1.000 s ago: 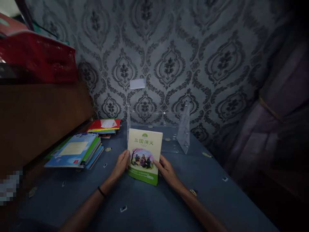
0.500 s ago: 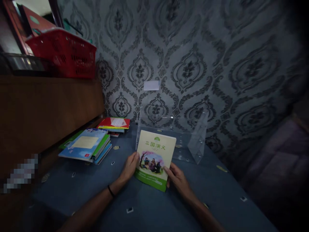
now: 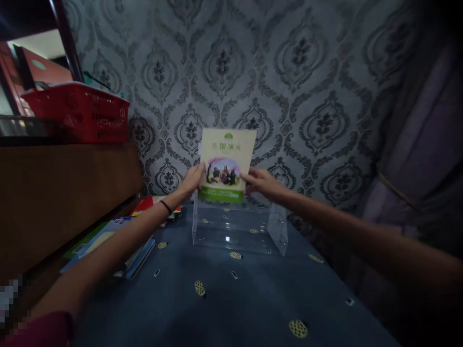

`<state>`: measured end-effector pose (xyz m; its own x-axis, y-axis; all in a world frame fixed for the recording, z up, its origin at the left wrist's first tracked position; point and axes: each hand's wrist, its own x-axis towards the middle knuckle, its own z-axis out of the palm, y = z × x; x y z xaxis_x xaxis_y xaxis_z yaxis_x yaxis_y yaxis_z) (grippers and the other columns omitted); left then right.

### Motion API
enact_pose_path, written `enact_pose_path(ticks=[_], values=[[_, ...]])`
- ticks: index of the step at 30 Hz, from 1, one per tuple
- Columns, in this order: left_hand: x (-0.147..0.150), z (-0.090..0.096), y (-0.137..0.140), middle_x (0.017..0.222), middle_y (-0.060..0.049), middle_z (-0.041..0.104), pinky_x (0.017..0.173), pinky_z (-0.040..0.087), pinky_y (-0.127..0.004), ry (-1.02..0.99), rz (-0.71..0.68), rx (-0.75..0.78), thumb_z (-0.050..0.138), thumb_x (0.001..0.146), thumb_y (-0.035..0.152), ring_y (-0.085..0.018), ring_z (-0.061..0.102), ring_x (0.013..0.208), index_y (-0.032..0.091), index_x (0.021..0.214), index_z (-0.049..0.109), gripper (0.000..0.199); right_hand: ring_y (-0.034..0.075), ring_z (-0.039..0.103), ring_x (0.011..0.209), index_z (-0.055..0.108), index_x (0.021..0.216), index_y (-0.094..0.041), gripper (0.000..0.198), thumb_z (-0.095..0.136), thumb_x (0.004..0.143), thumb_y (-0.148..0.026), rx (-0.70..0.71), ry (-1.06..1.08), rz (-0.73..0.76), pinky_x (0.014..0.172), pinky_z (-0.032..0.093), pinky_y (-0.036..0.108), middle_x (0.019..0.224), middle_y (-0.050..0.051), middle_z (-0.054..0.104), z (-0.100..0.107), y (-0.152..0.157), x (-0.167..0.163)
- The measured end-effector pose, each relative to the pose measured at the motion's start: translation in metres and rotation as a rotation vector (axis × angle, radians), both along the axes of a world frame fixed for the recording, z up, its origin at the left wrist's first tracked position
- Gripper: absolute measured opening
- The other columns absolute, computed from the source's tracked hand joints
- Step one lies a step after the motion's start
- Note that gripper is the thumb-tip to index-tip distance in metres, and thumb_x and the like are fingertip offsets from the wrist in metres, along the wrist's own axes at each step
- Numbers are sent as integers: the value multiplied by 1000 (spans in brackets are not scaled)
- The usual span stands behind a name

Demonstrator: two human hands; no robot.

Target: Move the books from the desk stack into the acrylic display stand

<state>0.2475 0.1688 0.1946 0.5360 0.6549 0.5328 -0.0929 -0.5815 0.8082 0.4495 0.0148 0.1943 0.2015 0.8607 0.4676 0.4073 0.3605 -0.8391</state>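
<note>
A book with a cream cover, a picture of seated figures and a green lower band is held up, front toward me. My left hand grips its left edge, and my right hand grips the lower right edge. Below and behind the book stands a clear acrylic rack on the table, its upper part partly hidden by the book. The book's lower edge is above the rack's base; whether it touches the rack I cannot tell.
Stacked books lie at the left, partly behind my left forearm, with a red-covered pile farther back. A red basket rests on a wooden cabinet. A patterned blue cloth covers the table; a curtain hangs right.
Both hands have lifted the book up and away from me, from in front of the clear rack to above it. The view has tilted upward.
</note>
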Motion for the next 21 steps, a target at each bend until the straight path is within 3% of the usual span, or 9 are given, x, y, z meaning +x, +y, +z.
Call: enact_pose_path(ticks=[3, 6, 11, 21], values=[[12, 59, 20, 67, -2, 52, 49, 47, -24, -121, 35, 157, 40, 102, 62, -14, 56, 59, 17, 77, 56, 53, 20, 71, 87, 70, 105, -21, 24, 74, 88, -37, 133, -49, 21, 64, 66, 28, 108, 6, 75, 55, 22, 15], [19, 85, 29, 68, 0, 49, 50, 48, -21, -217, 7, 297, 40, 98, 68, -11, 55, 57, 18, 79, 55, 56, 20, 71, 92, 68, 109, -22, 28, 74, 89, -41, 255, -100, 14, 69, 67, 30, 108, 4, 74, 80, 33, 25], [45, 70, 31, 66, 1, 45, 46, 47, -19, -223, -63, 330, 39, 95, 73, -9, 51, 53, 18, 76, 53, 60, 23, 71, 95, 67, 112, -21, 33, 74, 89, -44, 225, -121, -10, 74, 67, 36, 109, 7, 73, 67, 28, 51], [136, 31, 17, 67, 2, 42, 46, 49, -21, -200, -133, 241, 41, 96, 73, -11, 49, 57, 18, 73, 51, 60, 23, 70, 96, 67, 114, -21, 35, 76, 86, -40, 147, -67, -197, 74, 68, 36, 109, 8, 72, 34, -2, 119]])
